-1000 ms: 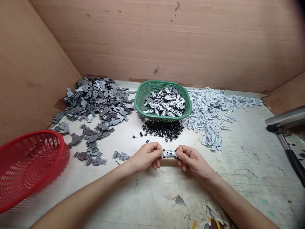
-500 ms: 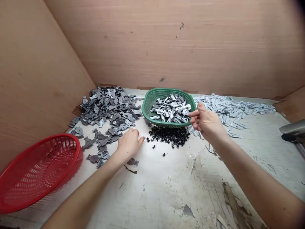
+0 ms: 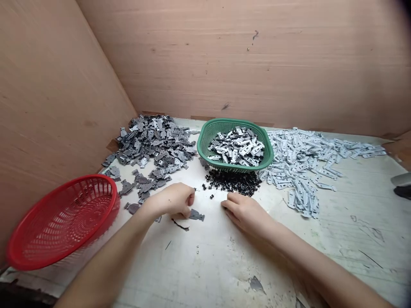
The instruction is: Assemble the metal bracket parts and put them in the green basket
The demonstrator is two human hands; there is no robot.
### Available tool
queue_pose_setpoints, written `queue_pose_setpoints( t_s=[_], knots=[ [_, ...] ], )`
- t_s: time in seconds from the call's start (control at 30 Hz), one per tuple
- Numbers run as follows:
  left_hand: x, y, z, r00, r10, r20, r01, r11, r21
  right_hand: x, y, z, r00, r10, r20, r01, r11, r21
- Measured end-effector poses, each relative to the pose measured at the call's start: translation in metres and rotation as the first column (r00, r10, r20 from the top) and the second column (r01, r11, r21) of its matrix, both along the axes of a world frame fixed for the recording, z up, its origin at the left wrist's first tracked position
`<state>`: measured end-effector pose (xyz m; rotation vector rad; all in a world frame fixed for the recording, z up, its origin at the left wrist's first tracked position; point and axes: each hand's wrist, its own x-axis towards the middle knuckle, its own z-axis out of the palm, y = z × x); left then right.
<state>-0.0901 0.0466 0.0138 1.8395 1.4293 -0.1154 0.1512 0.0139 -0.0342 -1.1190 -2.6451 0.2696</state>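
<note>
My left hand (image 3: 175, 199) rests on the table with its fingers curled, pinching a dark grey metal plate (image 3: 196, 215) that sticks out to its right. My right hand (image 3: 244, 211) lies low on the table just in front of the heap of small black pins (image 3: 236, 182), fingers bent down toward the surface; whether anything is in them is hidden. A green basket (image 3: 205, 139) behind the pins holds assembled light and dark pieces.
A pile of dark grey plates (image 3: 150, 143) spreads at the back left, a pile of light grey strips (image 3: 305, 160) at the back right. A red basket (image 3: 64, 216) stands at the left. Wooden panels wall the table at the back and left.
My right hand has come down from the green basket to the table in front of the black pins. My left hand has drawn a dark grey plate toward me.
</note>
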Motion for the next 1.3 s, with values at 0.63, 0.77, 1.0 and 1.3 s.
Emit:
queue_pose_setpoints(
  t_s=[0.63, 0.77, 1.0, 1.3],
  knots=[
    [0.079, -0.03, -0.048, 0.413, 0.625, 0.662, -0.213, 0.773, -0.597, 0.038, -0.028, 0.016, 0.769, -0.32, -0.554, 0.257, 0.947, -0.19],
    [0.081, -0.033, -0.046, 0.422, 0.646, 0.637, -0.243, 0.757, -0.607, 0.023, -0.034, 0.007, 0.806, -0.242, -0.541, 0.241, 0.968, -0.074],
    [0.084, -0.036, -0.036, 0.492, 0.647, 0.583, -0.33, 0.758, -0.562, 0.012, -0.04, -0.007, 0.826, -0.271, -0.493, 0.331, 0.943, 0.037],
    [0.082, -0.034, -0.042, 0.495, 0.607, 0.622, -0.317, 0.793, -0.521, 0.014, -0.041, -0.007, 0.844, -0.261, -0.469, 0.293, 0.956, -0.005]
  ],
)
